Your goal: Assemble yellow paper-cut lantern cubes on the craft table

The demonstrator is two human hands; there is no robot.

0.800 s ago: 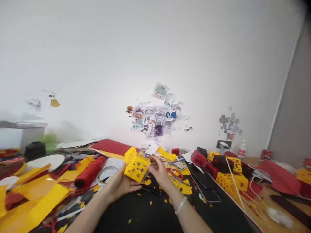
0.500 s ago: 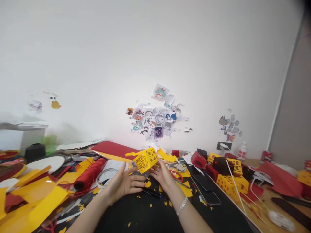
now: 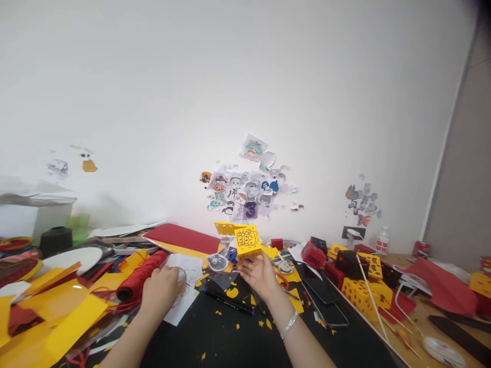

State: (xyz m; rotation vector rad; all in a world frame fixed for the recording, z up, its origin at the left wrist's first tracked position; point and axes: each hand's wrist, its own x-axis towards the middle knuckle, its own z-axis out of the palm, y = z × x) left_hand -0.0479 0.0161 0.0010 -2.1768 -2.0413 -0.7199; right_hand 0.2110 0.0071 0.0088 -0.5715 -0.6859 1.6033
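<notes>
My right hand (image 3: 261, 276) holds up a yellow paper box (image 3: 248, 243) from below, with its fingertips at the lower edge. The box has a cut-out figure on the side facing me, and a punched yellow flap (image 3: 224, 228) sticks out to the left. My left hand (image 3: 163, 287) is closed over the left part of a clear ring-shaped roll of tape (image 3: 183, 280), its fingers curled and partly hidden. Under that roll lies a white printed sheet (image 3: 192, 266). A black marker pen (image 3: 229, 301) rests on the dark mat (image 3: 207, 337) between my hands.
A red thread spool (image 3: 141, 276) and yellow paper strips (image 3: 72, 327) crowd the left. Two phones (image 3: 318, 281), more yellow cut-out boxes (image 3: 364, 294) and thin white sticks (image 3: 372, 294) lie at right. A wall (image 3: 245, 76) with stickers stands behind.
My left hand has left the yellow box and moved left and down onto the tape roll. The box has turned and shifted right in my right hand, and its flap now shows.
</notes>
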